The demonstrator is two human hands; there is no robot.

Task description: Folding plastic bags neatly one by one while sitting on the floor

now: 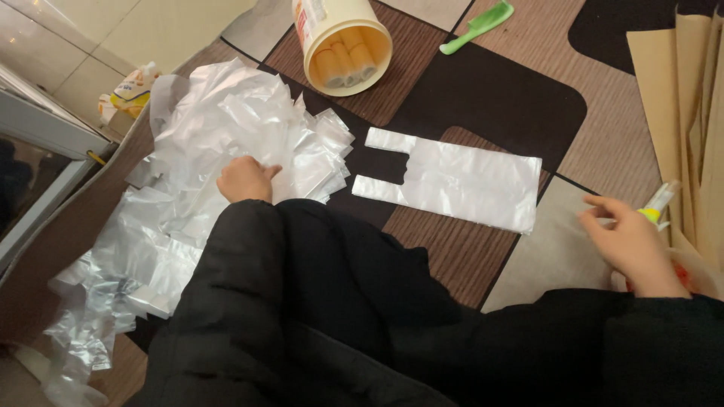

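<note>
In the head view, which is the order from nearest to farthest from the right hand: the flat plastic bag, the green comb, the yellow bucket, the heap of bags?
From the right hand:
1. Flat plastic bag, just to its left on the mat.
2. Green comb, above, at the top edge.
3. Yellow bucket, top centre, lying on its side.
4. Heap of bags, far left, under the left hand.

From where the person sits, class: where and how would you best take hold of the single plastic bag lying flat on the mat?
Probably by its two handle loops, coming from the bag's left end. The flat plastic bag lies spread out alone, its handles pointing toward the heap of bags where the left hand rests. The loops are narrow, separate strips, easier to pinch than the smooth body.
</note>
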